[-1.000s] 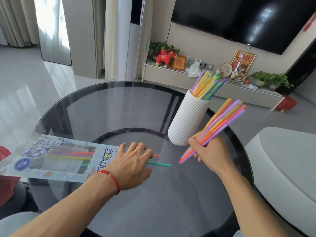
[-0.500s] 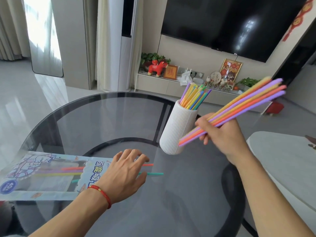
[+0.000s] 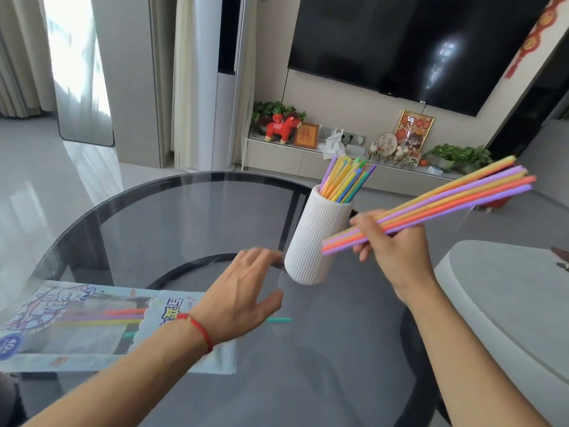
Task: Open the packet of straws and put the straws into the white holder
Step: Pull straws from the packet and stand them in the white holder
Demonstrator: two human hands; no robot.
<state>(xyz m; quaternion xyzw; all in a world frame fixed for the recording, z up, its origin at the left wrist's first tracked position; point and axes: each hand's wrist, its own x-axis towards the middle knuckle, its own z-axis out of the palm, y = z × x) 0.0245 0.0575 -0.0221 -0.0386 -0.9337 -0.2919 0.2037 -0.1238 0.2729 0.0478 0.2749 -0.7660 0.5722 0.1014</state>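
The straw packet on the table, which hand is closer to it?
The left hand. It hangs open right over the open end of the straw packet. The right hand is far off past the white holder, gripping a bunch of straws.

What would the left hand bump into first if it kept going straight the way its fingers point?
Most likely the white holder: the left hand is open, fingers aimed up and right toward its base. Depth is hard to judge, so it might pass just in front.

The bench (image 3: 154, 217) is bare along its far and left edges. Near the right edge the white holder (image 3: 314, 241) stands, its mouth crowded with straws (image 3: 345, 183). The packet (image 3: 77, 322) covers the near-left edge.
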